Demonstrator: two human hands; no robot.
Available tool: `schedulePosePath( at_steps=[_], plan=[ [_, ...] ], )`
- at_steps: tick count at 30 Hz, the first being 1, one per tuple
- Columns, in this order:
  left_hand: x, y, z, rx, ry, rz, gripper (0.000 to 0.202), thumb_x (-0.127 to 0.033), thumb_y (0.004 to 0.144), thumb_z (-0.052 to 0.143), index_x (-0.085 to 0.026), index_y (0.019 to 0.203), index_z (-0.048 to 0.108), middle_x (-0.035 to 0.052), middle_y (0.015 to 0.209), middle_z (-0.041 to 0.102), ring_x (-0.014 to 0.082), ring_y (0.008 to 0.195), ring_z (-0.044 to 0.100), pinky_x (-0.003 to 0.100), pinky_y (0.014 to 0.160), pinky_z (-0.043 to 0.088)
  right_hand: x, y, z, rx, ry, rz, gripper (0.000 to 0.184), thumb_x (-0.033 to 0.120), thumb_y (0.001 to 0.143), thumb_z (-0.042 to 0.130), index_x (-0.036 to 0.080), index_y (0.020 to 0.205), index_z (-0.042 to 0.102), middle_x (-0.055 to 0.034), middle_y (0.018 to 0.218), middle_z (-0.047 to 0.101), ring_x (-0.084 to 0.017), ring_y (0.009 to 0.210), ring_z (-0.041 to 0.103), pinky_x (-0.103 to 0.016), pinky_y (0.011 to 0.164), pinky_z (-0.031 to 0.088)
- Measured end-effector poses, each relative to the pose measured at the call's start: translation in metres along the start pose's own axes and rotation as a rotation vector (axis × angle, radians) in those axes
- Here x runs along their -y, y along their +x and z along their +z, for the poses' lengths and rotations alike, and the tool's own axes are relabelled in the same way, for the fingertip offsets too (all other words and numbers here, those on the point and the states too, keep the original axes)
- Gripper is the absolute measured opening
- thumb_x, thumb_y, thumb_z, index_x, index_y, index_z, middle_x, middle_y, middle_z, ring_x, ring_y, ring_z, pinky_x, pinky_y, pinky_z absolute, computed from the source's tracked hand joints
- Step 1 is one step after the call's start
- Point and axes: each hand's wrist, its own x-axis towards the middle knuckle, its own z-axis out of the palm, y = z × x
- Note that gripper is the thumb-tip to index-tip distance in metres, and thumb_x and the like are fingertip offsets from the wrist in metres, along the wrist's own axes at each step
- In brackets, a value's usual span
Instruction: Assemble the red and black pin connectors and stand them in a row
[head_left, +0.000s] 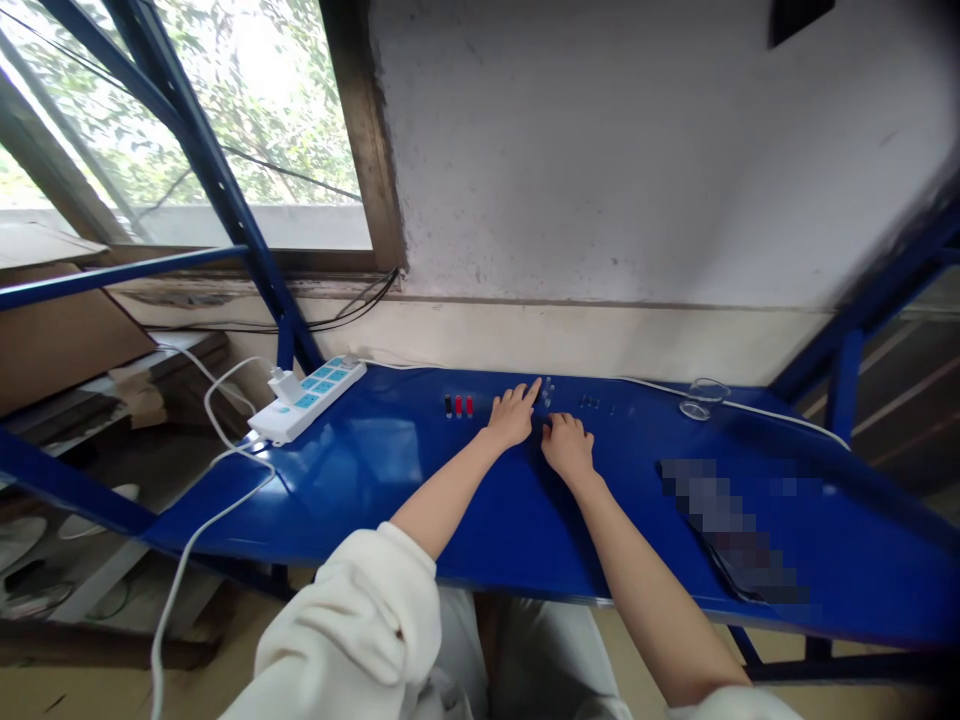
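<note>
My left hand [513, 414] lies low over the blue tabletop, its index finger stretched out toward a small group of clear pieces [548, 388]. The fingers are spread and I see nothing held in them. Just right of it and nearer to me, my right hand [568, 446] rests with its fingers curled down; whatever they may hold is hidden. To the left of my left hand stand one black small cylinder [448, 406] and two red small cylinders [464, 406] in a row. A few tiny dark or clear pieces [590, 402] lie right of the clear group.
A white power strip [309, 400] with a plug and cable is at the table's left end. A clear round container [696, 410] sits at the back right, by a white cable [787, 415]. A dark flat object [727, 530], blurred out, lies at the right. Blue frame posts flank the table [360, 500].
</note>
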Motion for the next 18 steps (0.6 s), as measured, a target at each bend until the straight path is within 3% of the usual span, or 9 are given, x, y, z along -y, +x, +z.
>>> schedulePosePath(
  at_steps=[5,10,14,18],
  plan=[
    [-0.005,0.008,0.01,0.049,0.158,-0.044,0.057,-0.01,0.079,0.04,-0.025,0.133,0.031,0.0128,0.128,0.041,0.0288,0.114,0.039,0.044,0.09,0.03,0.004,-0.001,-0.003,0.031,-0.017,0.024,0.038,0.024,0.086,0.032,0.013,0.116,0.052,-0.0185,0.12,0.05,-0.031,0.11,0.042,-0.046,0.084,0.033],
    [-0.011,0.013,0.009,-0.084,0.281,-0.045,0.029,-0.014,0.084,0.036,-0.019,0.109,0.051,0.0088,0.102,0.057,0.0214,0.098,0.05,0.034,0.084,0.037,0.004,0.0,0.001,0.037,-0.043,0.039,0.04,0.027,0.088,0.03,0.013,0.121,0.048,-0.0156,0.126,0.046,-0.027,0.116,0.038,-0.045,0.091,0.029],
    [-0.01,0.009,0.005,-0.129,0.248,-0.034,0.015,-0.015,0.083,0.041,-0.017,0.091,0.054,0.0079,0.09,0.06,0.0208,0.089,0.054,0.032,0.078,0.04,0.0,0.005,0.012,0.054,-0.043,0.026,0.045,0.033,0.089,0.026,0.014,0.127,0.042,-0.0124,0.135,0.038,-0.025,0.125,0.027,-0.05,0.098,0.02],
    [-0.009,-0.006,-0.002,-0.213,0.13,-0.051,0.01,-0.016,0.079,0.048,-0.018,0.087,0.054,0.0058,0.087,0.061,0.0187,0.081,0.056,0.028,0.07,0.042,-0.004,0.011,0.021,0.098,-0.057,0.033,0.05,0.039,0.089,0.022,0.017,0.131,0.037,-0.01,0.139,0.031,-0.025,0.128,0.021,-0.054,0.1,0.013]
  ],
)
